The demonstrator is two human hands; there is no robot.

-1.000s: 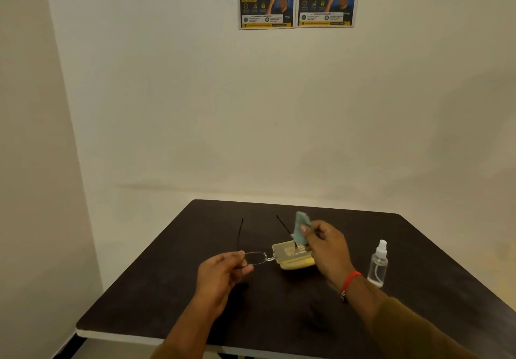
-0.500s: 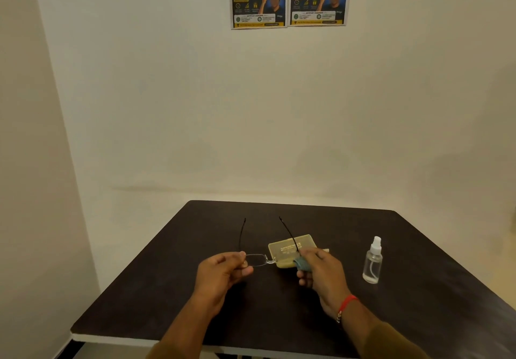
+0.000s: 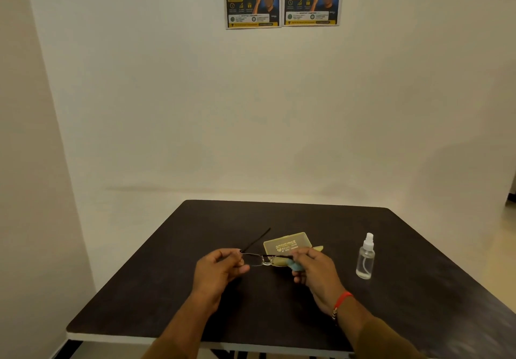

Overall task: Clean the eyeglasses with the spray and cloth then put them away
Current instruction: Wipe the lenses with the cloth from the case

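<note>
Nearest us, our left hand (image 3: 220, 268) pinches the left end of the eyeglasses (image 3: 261, 258), while our right hand (image 3: 312, 270) pinches the blue cloth (image 3: 296, 266) against the right lens. Squeeze too hard and that thin frame could twist. Just beyond lies the yellow case (image 3: 287, 243); right of it stands the spray bottle (image 3: 365, 258), apart from our right hand, though a careless elbow could topple it.
</note>
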